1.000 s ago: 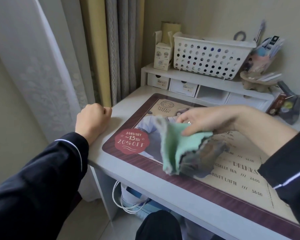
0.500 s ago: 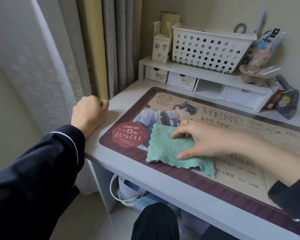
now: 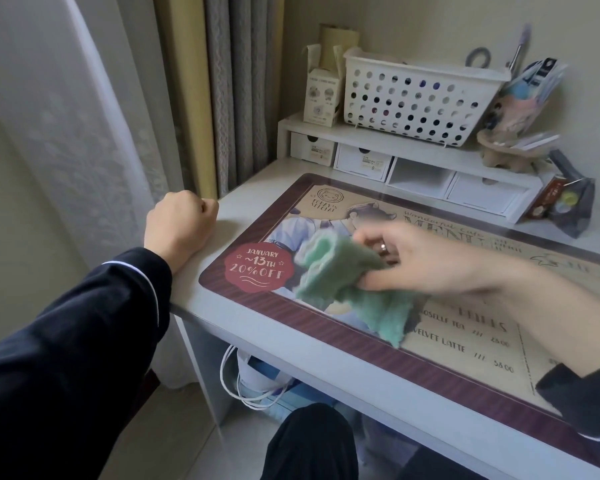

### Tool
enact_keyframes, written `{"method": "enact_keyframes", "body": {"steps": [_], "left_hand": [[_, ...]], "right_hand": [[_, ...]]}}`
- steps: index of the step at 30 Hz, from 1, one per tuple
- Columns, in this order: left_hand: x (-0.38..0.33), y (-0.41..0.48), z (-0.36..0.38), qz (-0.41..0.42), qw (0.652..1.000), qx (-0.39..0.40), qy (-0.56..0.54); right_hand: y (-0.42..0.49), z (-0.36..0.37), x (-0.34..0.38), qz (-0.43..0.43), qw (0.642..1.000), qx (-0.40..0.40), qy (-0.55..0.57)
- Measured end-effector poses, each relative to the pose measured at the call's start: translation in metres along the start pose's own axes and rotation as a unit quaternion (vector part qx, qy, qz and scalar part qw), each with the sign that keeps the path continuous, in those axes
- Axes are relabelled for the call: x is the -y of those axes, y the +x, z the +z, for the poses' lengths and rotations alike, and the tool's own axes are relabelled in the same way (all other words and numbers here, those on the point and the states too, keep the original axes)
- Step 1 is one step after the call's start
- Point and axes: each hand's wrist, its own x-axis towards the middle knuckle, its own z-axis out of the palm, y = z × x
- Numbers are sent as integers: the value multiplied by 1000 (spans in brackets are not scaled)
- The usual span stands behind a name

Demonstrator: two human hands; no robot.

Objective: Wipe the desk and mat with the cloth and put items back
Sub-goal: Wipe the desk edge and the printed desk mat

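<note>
I have the green cloth (image 3: 354, 285) bunched in my right hand (image 3: 426, 261), fingers curled closed around its upper folds while the loose end hangs from under my palm and drapes onto the mat (image 3: 465, 341) just below and toward me. It looks soft, light and floppy, so I judge it will crumple rather than slide flat; I would spread my fingers over its middle and press down with the palm, not pinch an edge. My left hand (image 3: 179, 225) is closed in a fist and holds nothing, resting on the bare desk (image 3: 229, 216) corner just off the mat's near-left end, well apart from the cloth. The mat's glossy face probably lets the cloth glide easily. Beyond my right hand, the white basket (image 3: 420, 98) sits on the shelf.
</note>
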Motion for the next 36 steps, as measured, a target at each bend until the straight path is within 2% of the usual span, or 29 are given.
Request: {"method": "enact_keyframes", "body": {"steps": [2,6,7,8,10,11,12,14,17,19,21,24,25,26,28,30,32,34,36], "left_hand": [[0,0,0,1,1000,2,0],[0,1,0,1,1000,1,3],[0,0,1,3,1000,1,3],[0,0,1,3,1000,1,3],[1,1,1,1,1000,2,2],[1,1,1,0,1000,3,0],[1,1,0,0,1000,3,0],[1,1,1,1,1000,3,0],[2,1,1,6,1000,-2,1],[2,0,1,8,1000,-4,2],[1,0,1,9,1000,-5,0],[0,1,1,6,1000,-6,-3],[0,1,1,6,1000,-6,-3],[1,1,1,5,1000,-4,-3],[1,1,0,3,1000,-3,-3],[0,1,0,5,1000,0,-4],[0,1,0,2,1000,4,-6],[0,0,0,1,1000,5,-7],[0,0,-1,2,1000,5,-9]], "right_hand": [[2,-6,2,-2,995,-18,93],[11,-8,-1,36,993,-68,84],[13,-9,-1,26,992,-119,37],[14,-9,-1,1,980,-188,-61],[15,-4,-3,-59,905,-302,-295],[16,4,-4,-72,876,-311,-361],[16,13,-5,-73,869,-288,-396],[17,37,-14,-72,882,-194,-424],[13,59,-22,-121,922,-114,-349],[17,60,-25,-154,937,-70,-305],[32,46,-36,-135,933,-91,-322],[58,14,-48,61,883,-206,-418],[62,15,-44,91,876,-220,-420],[63,26,-38,80,881,-208,-416],[55,67,-17,-66,902,-163,-395],[29,100,7,-223,917,-59,-326],[13,102,5,-296,896,30,-330],[16,81,-11,-250,904,-12,-347],[32,52,-32,-116,913,-122,-371]]}}
